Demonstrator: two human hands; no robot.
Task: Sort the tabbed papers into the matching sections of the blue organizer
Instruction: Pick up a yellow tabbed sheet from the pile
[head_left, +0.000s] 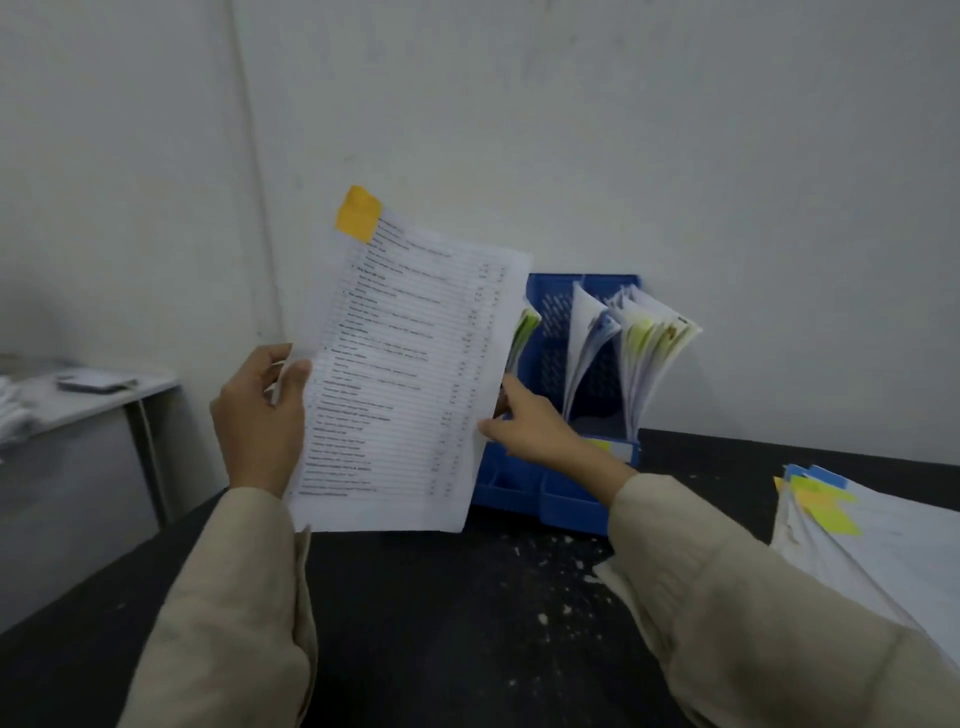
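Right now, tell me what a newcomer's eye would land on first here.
First the printed sheet with an orange tab at its top corner, held up mid-frame by the left hand while the right hand touches its right edge. Behind it stands the blue organizer holding tabbed papers; a tabbed stack lies at right.

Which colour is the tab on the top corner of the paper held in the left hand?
The tab is orange-yellow, seen in the head view, at the upper left corner of the paper that the left hand holds.
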